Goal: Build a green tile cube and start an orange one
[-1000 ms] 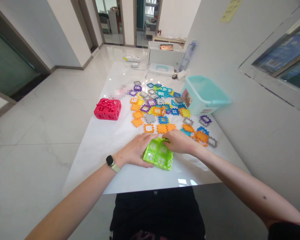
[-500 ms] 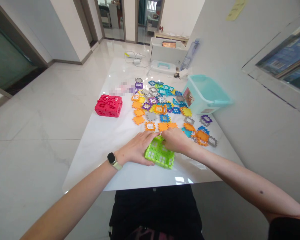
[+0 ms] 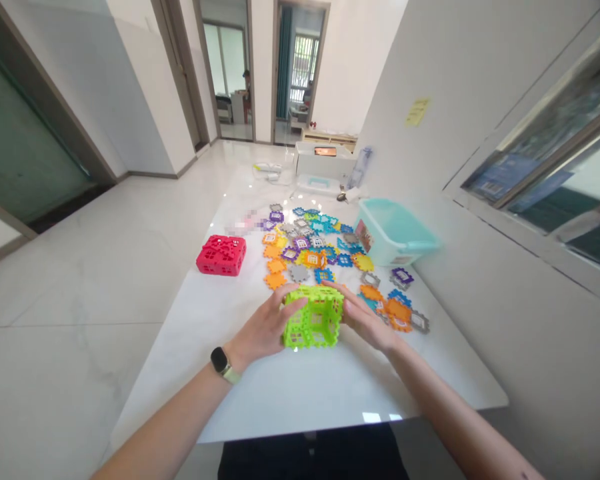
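A lime-green box of interlocking plastic panels (image 3: pixel 314 327) is between my hands near the front of the white table (image 3: pixel 260 393). Its near side is open, so the hollow inside and windowed walls show. My left hand (image 3: pixel 267 325) grips its left side, thumb over the top edge. Against the right side, my right hand (image 3: pixel 367 321) holds it with the fingers reaching along the upper corner. Just beyond lie loose toothed panels, among them a grey one (image 3: pixel 299 273), a blue window panel (image 3: pixel 324 275) and an orange one (image 3: pixel 275 281).
A red panel box (image 3: pixel 222 256) stands at the table's left edge. On the right is a turquoise bin (image 3: pixel 397 233), with more orange panels (image 3: pixel 398 310) in front of it. Farther back are a white box (image 3: pixel 320 162), keys (image 3: pixel 342 197) and a cable (image 3: pixel 270 173).
The green box has been tipped so its open side faces me. My right hand has moved from its top to its right side. The camera view has tilted up.
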The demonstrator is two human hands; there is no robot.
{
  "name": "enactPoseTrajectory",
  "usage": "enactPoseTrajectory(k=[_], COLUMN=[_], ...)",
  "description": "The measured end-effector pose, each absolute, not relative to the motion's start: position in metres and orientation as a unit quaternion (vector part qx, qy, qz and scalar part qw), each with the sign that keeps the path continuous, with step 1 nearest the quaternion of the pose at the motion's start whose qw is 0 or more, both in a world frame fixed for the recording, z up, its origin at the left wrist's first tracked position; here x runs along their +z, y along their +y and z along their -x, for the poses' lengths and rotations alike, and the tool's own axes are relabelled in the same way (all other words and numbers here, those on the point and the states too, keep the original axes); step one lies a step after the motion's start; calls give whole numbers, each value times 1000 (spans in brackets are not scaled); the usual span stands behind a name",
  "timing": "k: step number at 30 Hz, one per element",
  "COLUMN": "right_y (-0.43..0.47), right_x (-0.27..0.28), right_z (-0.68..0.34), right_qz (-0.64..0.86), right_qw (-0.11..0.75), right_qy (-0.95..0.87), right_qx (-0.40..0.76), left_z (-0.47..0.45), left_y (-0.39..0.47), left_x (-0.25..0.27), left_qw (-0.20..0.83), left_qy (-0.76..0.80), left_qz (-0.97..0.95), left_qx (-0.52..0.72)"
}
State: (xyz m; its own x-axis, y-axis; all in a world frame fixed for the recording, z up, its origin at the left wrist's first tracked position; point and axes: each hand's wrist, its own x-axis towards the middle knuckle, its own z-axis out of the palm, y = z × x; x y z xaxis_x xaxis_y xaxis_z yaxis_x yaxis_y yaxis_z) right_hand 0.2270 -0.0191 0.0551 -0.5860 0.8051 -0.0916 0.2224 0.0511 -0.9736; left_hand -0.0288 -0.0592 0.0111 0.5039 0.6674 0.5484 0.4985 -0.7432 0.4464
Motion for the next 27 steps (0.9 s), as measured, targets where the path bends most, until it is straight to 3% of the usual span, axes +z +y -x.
enactPoseTrajectory(k=[2, 5, 10, 13, 27], right_y=[-27, -34, -43, -53, -65], right_x=[40, 29, 20, 16, 8], right_z=[-213, -196, -195, -194, -183], right_qz=[352, 357, 313, 294, 341], right_qw=[316, 392, 454, 464, 476], right_qy=[-641, -645, -703, -707, -665], right_qx=[604, 550, 448, 446, 464], left_z=[30, 30, 13, -1, -13], left_y=[-59, -61, -70, -75, -84], left_x=[7, 5, 20, 30, 31], left_qw=[89, 109, 281, 322, 224], left_qy=[322, 299, 360, 401, 450], left_qz=[-870, -872, -754, -696, -704], left_qx=[364, 372, 473, 500, 502])
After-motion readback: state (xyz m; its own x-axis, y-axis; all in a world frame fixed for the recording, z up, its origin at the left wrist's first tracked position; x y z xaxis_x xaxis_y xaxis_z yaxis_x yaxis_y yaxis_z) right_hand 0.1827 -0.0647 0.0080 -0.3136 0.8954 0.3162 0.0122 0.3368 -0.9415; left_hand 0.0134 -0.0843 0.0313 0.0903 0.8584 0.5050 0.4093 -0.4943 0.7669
